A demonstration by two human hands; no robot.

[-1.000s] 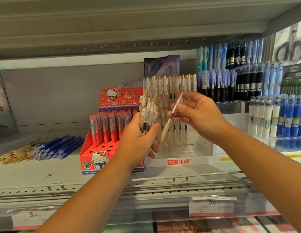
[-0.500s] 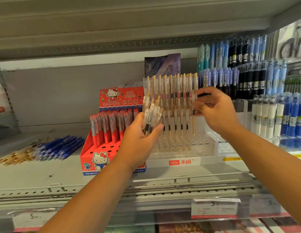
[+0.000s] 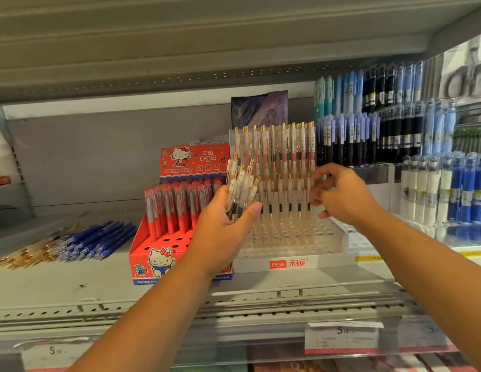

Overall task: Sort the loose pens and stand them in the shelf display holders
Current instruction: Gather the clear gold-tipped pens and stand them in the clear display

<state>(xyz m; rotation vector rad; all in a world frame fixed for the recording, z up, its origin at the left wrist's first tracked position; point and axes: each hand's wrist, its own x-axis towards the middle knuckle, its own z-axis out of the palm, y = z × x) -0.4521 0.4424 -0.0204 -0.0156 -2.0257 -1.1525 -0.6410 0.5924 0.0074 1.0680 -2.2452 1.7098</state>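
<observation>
My left hand (image 3: 226, 224) grips a bunch of clear pens with gold clips (image 3: 240, 186), held upright in front of the clear tiered display holder (image 3: 290, 242). That holder has a back row and a lower row of the same clear gold pens (image 3: 277, 146) standing in it, with empty holes in front. My right hand (image 3: 341, 196) is at the right end of the lower row, fingers spread and touching the pens there, holding nothing that I can see. Loose blue pens (image 3: 99, 240) and gold pens (image 3: 27, 255) lie in a heap on the shelf at the left.
A red Hello Kitty box (image 3: 158, 253) of red pens stands left of the clear holder. Racks of blue, black and white pens (image 3: 395, 135) fill the right. The upper shelf (image 3: 207, 49) hangs close above. Price tags (image 3: 341, 336) line the shelf's front rail.
My right hand took one pen from the left hand's bunch, carried it right and stood it in the holder, then dropped lower to the front row. The left hand stayed put.
</observation>
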